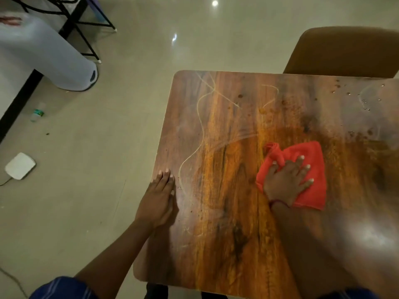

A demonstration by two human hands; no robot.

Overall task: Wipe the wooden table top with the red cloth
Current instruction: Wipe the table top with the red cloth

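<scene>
We see the right grip (288, 182) pressed flat, fingers spread, on the red cloth (311, 160) lying right of centre on the wooden bench (226, 212). The left grip (158, 199) rests open-palmed, holding nothing, at the bench's left edge. Pale streaks (200, 126) and droplets (364, 102) mark the far surface.

You get dim indoor light, ceiling glare on floor (129, 50) and table top (216, 190), blurred, warped edges.

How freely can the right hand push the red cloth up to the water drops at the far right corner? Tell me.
Probably yes. The right hand lies flat on the red cloth, and only bare wooden table top lies between it and the water drops; nothing stands in the way.
</scene>
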